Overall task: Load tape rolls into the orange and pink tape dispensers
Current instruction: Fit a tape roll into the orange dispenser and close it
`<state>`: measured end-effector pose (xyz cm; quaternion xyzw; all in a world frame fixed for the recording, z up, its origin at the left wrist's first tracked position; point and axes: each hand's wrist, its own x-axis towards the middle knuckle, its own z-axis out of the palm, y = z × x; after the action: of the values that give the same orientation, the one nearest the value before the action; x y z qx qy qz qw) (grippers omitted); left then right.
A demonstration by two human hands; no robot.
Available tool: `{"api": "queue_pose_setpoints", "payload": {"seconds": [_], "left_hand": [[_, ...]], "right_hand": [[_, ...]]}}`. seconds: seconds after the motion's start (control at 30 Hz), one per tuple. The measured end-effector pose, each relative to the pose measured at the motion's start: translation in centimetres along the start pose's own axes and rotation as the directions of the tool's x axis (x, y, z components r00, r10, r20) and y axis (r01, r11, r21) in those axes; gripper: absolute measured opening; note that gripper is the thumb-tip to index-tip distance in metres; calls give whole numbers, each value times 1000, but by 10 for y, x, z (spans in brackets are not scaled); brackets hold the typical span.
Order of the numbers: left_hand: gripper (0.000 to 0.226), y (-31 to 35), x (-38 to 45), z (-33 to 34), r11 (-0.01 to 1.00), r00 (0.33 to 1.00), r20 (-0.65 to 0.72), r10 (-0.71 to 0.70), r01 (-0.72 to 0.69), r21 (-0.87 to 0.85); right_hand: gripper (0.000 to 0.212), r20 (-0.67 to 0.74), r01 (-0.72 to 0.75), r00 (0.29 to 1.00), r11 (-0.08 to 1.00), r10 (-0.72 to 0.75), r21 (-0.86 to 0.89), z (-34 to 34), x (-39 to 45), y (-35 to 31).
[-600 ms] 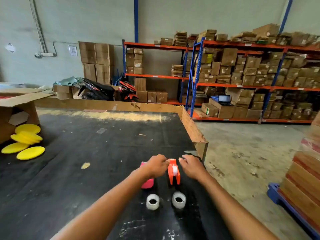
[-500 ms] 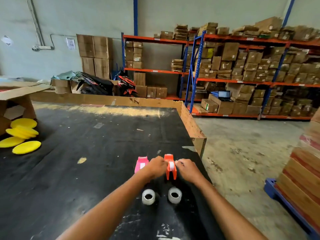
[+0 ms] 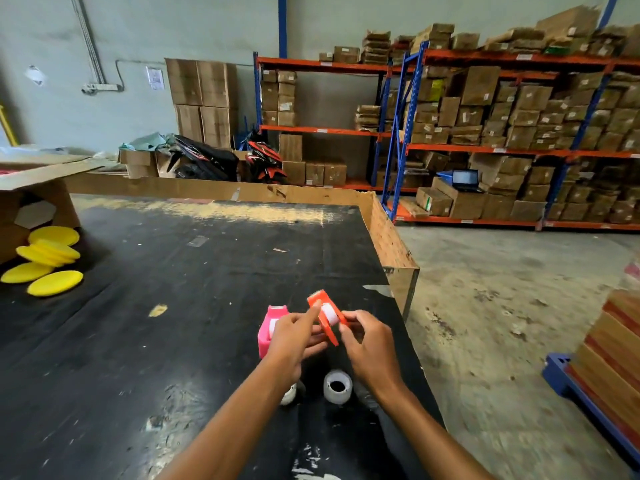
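Note:
Both hands hold the orange tape dispenser (image 3: 325,315) tilted above the black table (image 3: 173,306); a white core shows inside it. My left hand (image 3: 294,336) grips its left side, with the index finger stretched along the top. My right hand (image 3: 369,344) pinches its right side. The pink tape dispenser (image 3: 269,329) stands on the table just left of my left hand, partly hidden by it. Two white tape rolls lie nearer to me: one tape roll (image 3: 337,386) is in plain sight, the other roll (image 3: 289,396) peeks out from under my left forearm.
Several yellow round pads (image 3: 48,261) lie at the table's far left beside an open cardboard box (image 3: 31,188). A cardboard wall (image 3: 388,237) edges the table's back and right. Shelving with cartons (image 3: 502,133) stands beyond; stacked boxes on a blue pallet (image 3: 581,393) sit at right.
The orange dispenser, upright on the table between my hands before, is now lifted and tilted to the right. The pink dispenser and the tape rolls stay put.

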<state>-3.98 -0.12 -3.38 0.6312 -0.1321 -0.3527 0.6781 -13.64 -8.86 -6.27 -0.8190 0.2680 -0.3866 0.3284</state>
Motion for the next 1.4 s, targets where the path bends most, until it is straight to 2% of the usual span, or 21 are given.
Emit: {"api": "queue_pose_setpoints", "payload": {"seconds": [0.1, 0.17, 0.27, 0.33, 0.47, 0.57, 0.63, 0.73, 0.83, 0.9, 1.0, 1.1, 1.2, 1.23, 1.33, 1.4], "left_hand": [[32, 3, -13, -6, 991, 998, 43, -39, 44, -128], [35, 2, -19, -10, 981, 996, 80, -36, 50, -187], [35, 0, -26, -14, 950, 994, 103, 35, -1, -312], [37, -1, -31, -14, 947, 990, 80, 114, -83, -311], [27, -8, -39, -12, 934, 977, 105, 188, -144, -327], [34, -10, -43, -12, 946, 964, 64, 258, -238, -221], [43, -12, -43, -14, 946, 950, 62, 306, -296, -135], [40, -9, -46, -17, 944, 943, 49, 329, -328, -38], [23, 1, -44, -28, 939, 951, -7, 309, -306, -154], [23, 11, -45, -37, 937, 967, -19, 252, -249, -245], [26, 15, -48, -45, 940, 981, 25, 190, -175, -292], [25, 7, -48, -44, 947, 989, 90, 120, -86, -308], [27, -1, -52, -44, 957, 987, 148, 55, -10, -289], [27, -3, -54, -44, 955, 986, 159, 41, 8, -298], [27, -1, -66, -52, 948, 982, 187, 26, 35, -316], [25, 1, -71, -64, 943, 981, 191, 28, 38, -330]], "right_hand": [[12, 1, 151, 988, 983, -152, 104, -2, -11, -15], [10, 8, 162, 986, 965, -167, 206, 0, -18, -20], [13, 65, 49, 995, 916, -82, 398, -1, -23, -31], [18, 142, -73, 990, 874, 5, 481, -4, -23, -38], [29, 225, -140, 974, 876, 37, 462, -10, -18, -46], [54, 299, -179, 954, 870, 38, 460, -14, -16, -48], [64, 321, -198, 946, 870, 49, 451, -17, -15, -50], [66, 339, -231, 938, 851, 67, 472, -17, -17, -54], [63, 319, -275, 941, 808, 114, 522, -28, -17, -51], [54, 329, -265, 936, 864, 124, 427, -41, -16, -40], [36, 278, -276, 932, 952, 231, 136, -50, -16, -17], [25, 191, -337, 919, 939, 344, -69, -39, -11, 1], [14, 158, -347, 909, 909, 387, -230, -15, -1, 4], [13, 160, -332, 908, 898, 387, -289, -8, 3, 0], [31, 162, -264, 916, 856, 367, -445, 14, 13, -7], [34, 161, -230, 915, 804, 371, -549, 25, 14, -8]]}}
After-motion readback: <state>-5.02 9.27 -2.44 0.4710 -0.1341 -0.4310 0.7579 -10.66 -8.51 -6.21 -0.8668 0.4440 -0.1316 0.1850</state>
